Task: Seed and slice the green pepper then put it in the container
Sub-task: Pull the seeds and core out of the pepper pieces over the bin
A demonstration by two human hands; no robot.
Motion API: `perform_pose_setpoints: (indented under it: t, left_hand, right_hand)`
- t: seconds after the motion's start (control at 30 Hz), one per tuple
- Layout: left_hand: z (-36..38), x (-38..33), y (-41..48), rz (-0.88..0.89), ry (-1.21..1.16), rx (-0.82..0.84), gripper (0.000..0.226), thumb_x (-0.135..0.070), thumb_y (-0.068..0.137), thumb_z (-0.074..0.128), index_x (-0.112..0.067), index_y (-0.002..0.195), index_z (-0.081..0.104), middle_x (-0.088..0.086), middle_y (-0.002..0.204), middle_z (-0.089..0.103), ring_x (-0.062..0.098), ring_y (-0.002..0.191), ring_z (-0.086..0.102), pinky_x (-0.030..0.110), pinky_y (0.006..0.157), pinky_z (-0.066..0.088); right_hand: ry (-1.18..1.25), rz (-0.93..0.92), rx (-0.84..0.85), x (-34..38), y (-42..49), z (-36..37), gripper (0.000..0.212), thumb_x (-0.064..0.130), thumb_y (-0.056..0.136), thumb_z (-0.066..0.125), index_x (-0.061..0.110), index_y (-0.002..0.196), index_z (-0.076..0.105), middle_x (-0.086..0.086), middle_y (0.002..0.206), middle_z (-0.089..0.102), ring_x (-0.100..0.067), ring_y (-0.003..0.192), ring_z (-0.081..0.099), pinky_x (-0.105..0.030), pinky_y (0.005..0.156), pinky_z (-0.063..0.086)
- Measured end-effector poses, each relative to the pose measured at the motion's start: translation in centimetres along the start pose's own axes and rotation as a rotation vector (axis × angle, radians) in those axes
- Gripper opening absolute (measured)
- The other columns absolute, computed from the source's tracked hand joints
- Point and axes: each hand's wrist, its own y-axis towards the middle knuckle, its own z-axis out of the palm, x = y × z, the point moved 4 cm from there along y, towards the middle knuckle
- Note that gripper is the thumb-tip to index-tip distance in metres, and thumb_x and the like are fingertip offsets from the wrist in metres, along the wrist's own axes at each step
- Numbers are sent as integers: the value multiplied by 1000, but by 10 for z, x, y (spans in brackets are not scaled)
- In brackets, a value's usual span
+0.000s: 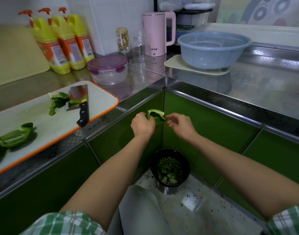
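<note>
Seeding is under way, and by my reckoning the job is less than halfway. Off to the right of the white, orange-rimmed plastic cutting board (43, 119), out past the edge of the steel counter (145, 78), the person holds a curved green pepper piece (156, 116) in the air. The left hand (142, 123) has its fingers curled round the piece's left end. The right hand (181, 123) has thumb and fingers pinched together at its right edge, though I can't tell from here whether they're on flesh or a scrap of pith. Below and right of the board, on the floor, a round black waste bin (170, 167) with green scraps in it sits right under the hands, so that looks like where the seeds are headed.

Done so far: the pepper is cut open into parts. A long opened pepper section (14, 136) lies at the board's left end. Toward the board's far side, smaller dark green pepper pieces (59, 99) touch the blade of a black-handled steel cleaver (78, 94) lying flat. I see no tidy run of slices.

Left to do: finish seeding, slice, and fill the clear round plastic container with a purple lid (109, 70). It sits just behind the board's far right corner, lid clipped on, apparently empty.

The held piece is glossy dark green outside and paler within, its hollow turned upward.
</note>
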Motion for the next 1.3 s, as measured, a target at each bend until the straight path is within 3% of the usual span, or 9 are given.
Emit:
perform_pose_setpoints:
  t: [0.13, 0.2, 0.3, 0.43, 0.67, 0.8, 0.9, 1.07, 1.3]
  left_hand:
    - [-2, 9, 2, 27, -22, 10, 15, -22, 95, 58, -17, 108, 63, 5, 92, 70, 26, 82, 71, 41, 83, 57]
    - [-1, 10, 2, 22, -66, 27, 22, -21, 95, 59, -17, 116, 61, 2, 97, 68, 25, 79, 71, 41, 81, 59]
    - [0, 8, -1, 17, -153, 60, 26, -18, 96, 59, -17, 122, 59, 3, 104, 63, 24, 73, 72, 39, 74, 61]
    - [-5, 12, 1, 22, -203, 41, 25, -16, 95, 59, -18, 120, 60, 6, 110, 66, 23, 75, 72, 24, 58, 57]
    - [-4, 18, 2, -1, -250, 66, 15, -13, 93, 63, -19, 106, 62, 9, 108, 67, 17, 64, 70, 12, 44, 48]
    - [-4, 20, 3, -11, -274, 81, 14, -11, 92, 64, -16, 101, 54, 9, 103, 66, 18, 58, 70, 23, 51, 56]
    - [-2, 17, 2, -32, -319, 126, 20, -9, 90, 65, -20, 90, 48, 11, 102, 64, 24, 66, 72, 37, 64, 61]
    - [-1, 18, 3, -72, -421, 120, 17, -6, 92, 62, -18, 95, 51, 12, 104, 63, 28, 69, 72, 39, 67, 61]
    - [1, 23, 6, -217, -524, 151, 16, -6, 91, 63, -7, 106, 56, 16, 97, 68, 26, 59, 71, 32, 60, 61]
  right_hand:
    - [-36, 41, -63, -12, 3, -11, 18, 19, 97, 52, 18, 104, 68, 4, 77, 71, -2, 45, 49, -21, 46, 41]
    - [32, -33, -123, -2, 4, -14, 19, 26, 97, 53, 20, 95, 71, 5, 73, 71, -1, 51, 55, -21, 55, 45]
    - [182, -118, -74, 13, 9, -8, 22, 15, 95, 55, 17, 113, 67, 4, 109, 68, -6, 97, 61, -21, 88, 47]
    - [76, -21, 53, 3, 11, -1, 26, 24, 100, 47, 13, 113, 66, -6, 104, 70, -8, 79, 62, -22, 74, 48]
    - [117, -105, 205, 13, 7, 4, 29, 34, 97, 50, 15, 115, 65, 2, 98, 68, -12, 87, 65, -26, 80, 53]
    - [91, 9, 91, 0, 10, -8, 36, 38, 100, 42, 13, 113, 65, -4, 107, 68, -16, 87, 67, -37, 85, 55]
    - [241, -55, 235, 9, 6, -4, 41, 44, 97, 44, 20, 129, 54, 2, 119, 61, -11, 96, 63, -30, 83, 56]
    - [180, 83, 290, 0, 3, -3, 42, 39, 102, 34, 10, 100, 63, -14, 102, 69, -17, 80, 67, -28, 75, 56]
    - [296, -16, 341, 17, 1, 0, 40, 33, 97, 52, 16, 133, 46, -4, 113, 61, -16, 92, 66, -27, 79, 57]
